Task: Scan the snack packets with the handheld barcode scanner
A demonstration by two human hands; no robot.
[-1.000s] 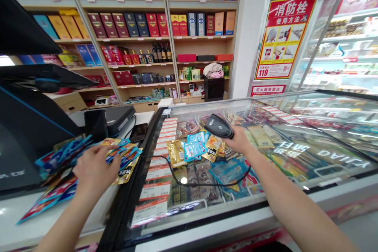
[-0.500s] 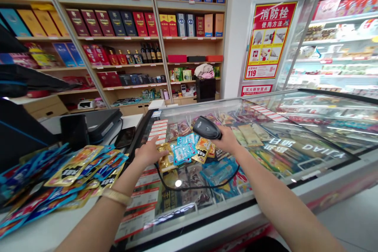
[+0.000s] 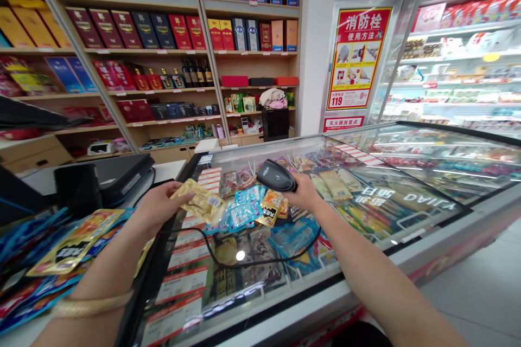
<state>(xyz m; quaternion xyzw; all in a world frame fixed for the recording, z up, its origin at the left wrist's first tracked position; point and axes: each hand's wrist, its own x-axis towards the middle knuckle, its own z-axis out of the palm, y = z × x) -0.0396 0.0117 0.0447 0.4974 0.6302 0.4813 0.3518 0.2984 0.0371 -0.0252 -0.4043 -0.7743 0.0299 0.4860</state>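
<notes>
Gold foil packet (image 3: 200, 201) is being held out by the left hand (image 3: 157, 209), whose grip is narrow. The fingers seem to be pinching its near end, though the crumpled foil makes that hard to be sure of. The right hand (image 3: 305, 192) is wrapping a firm grip around a black handheld scanner (image 3: 275, 175), holding it just above the packets (image 3: 244, 214) scattered on the glass freezer lid (image 3: 407, 214). Only a short gap is separating the gold packet from the scanner, so the step in hand is bringing the two together, and that calls for only a small, steady reach. The scanner's black cable (image 3: 244, 264) is looping across the glass below both forearms, sagging toward the lid's near edge. The black freezer frame (image 3: 138, 293) is running between the lid and the surface (image 3: 166, 171) on the left, where a heap of colourful snack packets (image 3: 69, 244) is sliding close to the left forearm. Open room is lying to the right, over the freezer lid's bare glass — the left side is far tighter.
</notes>
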